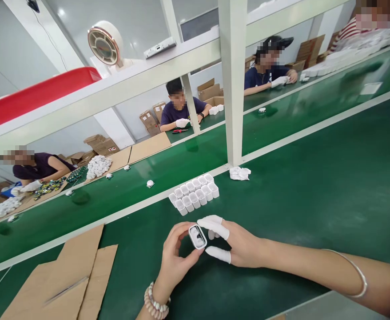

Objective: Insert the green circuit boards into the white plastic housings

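Observation:
A small white plastic housing [198, 236] with rounded corners is gripped between the thumb and fingers of my left hand [177, 260]. Its open end faces up toward me, showing something white and dark inside. My right hand [244, 244] wears white finger cots on several fingers. Its thumb and index finger are spread beside the housing's right side, the index tip at the upper corner; whether they press on it I cannot tell. Just beyond, two rows of similar white open housings [195, 194] stand on the green work surface [301, 191].
A crumpled white cloth-like piece [240, 173] lies by the frame post [234, 89]. Cardboard sheets [71, 271] with a thin metal tool [66, 291] lie at left. Small white parts [150, 183] sit on the green conveyor belt [195, 151]; several people work across it.

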Available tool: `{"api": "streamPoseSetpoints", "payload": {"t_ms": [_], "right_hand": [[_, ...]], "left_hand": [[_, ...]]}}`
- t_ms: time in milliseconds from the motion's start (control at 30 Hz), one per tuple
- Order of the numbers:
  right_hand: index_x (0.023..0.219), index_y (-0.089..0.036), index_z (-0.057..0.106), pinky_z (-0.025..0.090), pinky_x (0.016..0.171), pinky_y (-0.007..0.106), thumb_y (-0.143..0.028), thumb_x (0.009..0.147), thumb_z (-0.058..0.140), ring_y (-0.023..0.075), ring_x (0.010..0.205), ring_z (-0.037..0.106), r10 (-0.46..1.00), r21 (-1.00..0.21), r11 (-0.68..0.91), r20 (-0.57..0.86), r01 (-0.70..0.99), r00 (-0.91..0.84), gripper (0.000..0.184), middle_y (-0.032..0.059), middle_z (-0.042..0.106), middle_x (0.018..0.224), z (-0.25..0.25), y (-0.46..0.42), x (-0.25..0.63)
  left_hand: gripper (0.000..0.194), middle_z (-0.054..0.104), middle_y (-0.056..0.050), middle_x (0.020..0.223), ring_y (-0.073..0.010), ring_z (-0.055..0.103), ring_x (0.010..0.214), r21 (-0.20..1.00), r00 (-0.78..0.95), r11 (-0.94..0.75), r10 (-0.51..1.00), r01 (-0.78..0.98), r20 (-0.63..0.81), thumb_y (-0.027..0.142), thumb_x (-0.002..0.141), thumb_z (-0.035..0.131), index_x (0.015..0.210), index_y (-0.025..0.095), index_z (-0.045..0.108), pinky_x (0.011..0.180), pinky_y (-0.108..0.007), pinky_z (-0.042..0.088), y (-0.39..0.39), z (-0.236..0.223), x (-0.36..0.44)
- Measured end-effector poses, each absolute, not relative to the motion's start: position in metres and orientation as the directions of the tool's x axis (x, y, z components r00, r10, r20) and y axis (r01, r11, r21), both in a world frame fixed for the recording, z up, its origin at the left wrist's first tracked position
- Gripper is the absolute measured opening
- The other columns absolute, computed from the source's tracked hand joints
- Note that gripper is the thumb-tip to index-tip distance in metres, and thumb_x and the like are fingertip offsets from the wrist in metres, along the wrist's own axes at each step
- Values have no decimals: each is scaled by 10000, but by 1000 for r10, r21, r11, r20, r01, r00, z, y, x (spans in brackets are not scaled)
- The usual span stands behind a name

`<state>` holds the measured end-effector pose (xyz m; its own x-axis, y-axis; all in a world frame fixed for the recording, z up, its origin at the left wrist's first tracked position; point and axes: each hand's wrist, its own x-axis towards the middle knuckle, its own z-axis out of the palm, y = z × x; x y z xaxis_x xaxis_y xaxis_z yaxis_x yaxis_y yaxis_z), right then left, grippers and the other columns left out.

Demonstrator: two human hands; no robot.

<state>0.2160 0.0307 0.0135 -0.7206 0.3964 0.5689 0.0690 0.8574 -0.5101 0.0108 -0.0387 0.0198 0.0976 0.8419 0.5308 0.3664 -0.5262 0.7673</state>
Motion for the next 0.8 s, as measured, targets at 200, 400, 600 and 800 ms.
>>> {"api": "streamPoseSetpoints", "payload": {"t_ms": [200,400,600,800], "right_hand": [[1480,-239,185,521,673,324,-310,901,561,160,762,570,456,-516,844,543,149,-706,694,121,534,1174,9,29,213],[1309,-240,429,506,656,311,-327,803,668,142,726,543,564,-613,763,475,206,-676,567,77,510,1097,9,29,213],[1050,-225,501,476,618,253,-197,774,642,117,688,498,635,-799,590,373,113,-677,311,24,523,955,17,34,213],[972,-207,455,486,678,278,-123,728,620,152,755,543,647,-687,671,362,277,-671,306,-2,532,863,65,91,206]], "left_hand": [[547,608,-101,1226,-237,611,1142,900,90,-400,917,175,390,157,809,696,1291,263,460,952,-393,547,-39,14,8],[462,639,-78,1156,-221,656,1049,950,105,-300,951,86,291,236,761,764,1145,237,508,896,-368,574,-33,6,12],[213,652,-58,969,-190,655,859,826,-13,-321,930,463,369,323,834,676,978,194,585,796,-367,566,-24,16,-3],[409,571,-106,1166,-252,583,1070,534,-91,-188,887,824,452,276,895,545,1295,229,472,893,-444,516,0,2,-41]]}}
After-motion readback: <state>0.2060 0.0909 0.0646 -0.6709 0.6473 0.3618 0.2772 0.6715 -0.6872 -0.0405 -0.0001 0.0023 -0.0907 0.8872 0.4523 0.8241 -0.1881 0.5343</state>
